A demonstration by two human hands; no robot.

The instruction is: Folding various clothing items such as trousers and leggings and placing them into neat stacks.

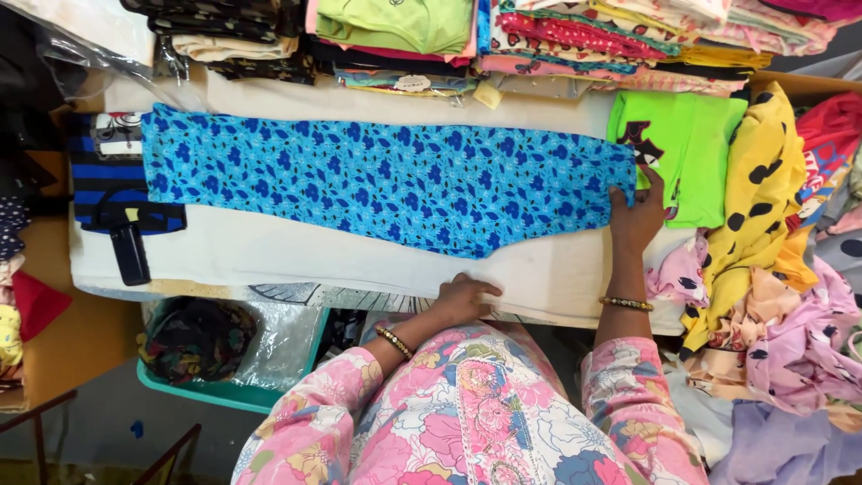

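A pair of bright blue trousers with a dark blue flower print (377,175) lies flat and folded lengthwise across a white cloth-covered table (269,256). My right hand (639,214) presses on the right end of the trousers, fingers spread on the fabric. My left hand (465,299) rests at the table's near edge, just below the trousers' crotch point, fingers curled on the white cloth. Both wrists wear beaded bracelets, and my sleeves are pink with flowers.
Stacks of folded clothes (539,40) line the far side. A neon green shirt (687,153) and a heap of yellow, pink and lilac garments (772,269) lie at the right. A blue striped garment (112,184) and a black device (130,253) sit left. A teal bin (224,391) stands below.
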